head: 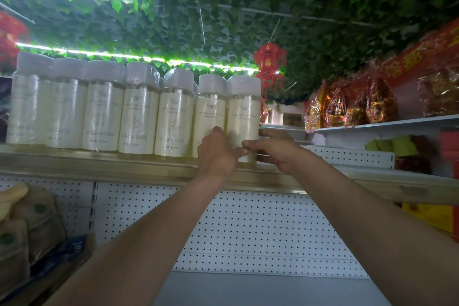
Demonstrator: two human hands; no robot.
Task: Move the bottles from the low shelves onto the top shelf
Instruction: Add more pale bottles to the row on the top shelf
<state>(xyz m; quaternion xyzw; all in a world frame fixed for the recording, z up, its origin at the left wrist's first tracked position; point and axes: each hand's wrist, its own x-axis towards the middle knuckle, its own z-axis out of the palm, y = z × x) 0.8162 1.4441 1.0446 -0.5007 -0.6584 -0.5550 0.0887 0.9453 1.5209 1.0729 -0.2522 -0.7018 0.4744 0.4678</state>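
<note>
Several cream-labelled bottles with white caps stand in a row on the wooden top shelf (99, 166). The rightmost bottle (244, 107) stands at the row's right end, beside its neighbour (210, 109). My left hand (218, 151) holds the lower part of these two from the front, thumb up on the labels. My right hand (275, 150) grips the rightmost bottle's base from the right, fingers curled round its side. Both arms reach up from below.
A white pegboard back panel (248, 226) and a grey lower shelf (260, 288) lie under the top shelf. Brown packets (27, 226) sit at lower left. Red and gold wrapped goods (352, 104) fill a shelf at right. Leafy ceiling and a red lantern (269, 64) hang above.
</note>
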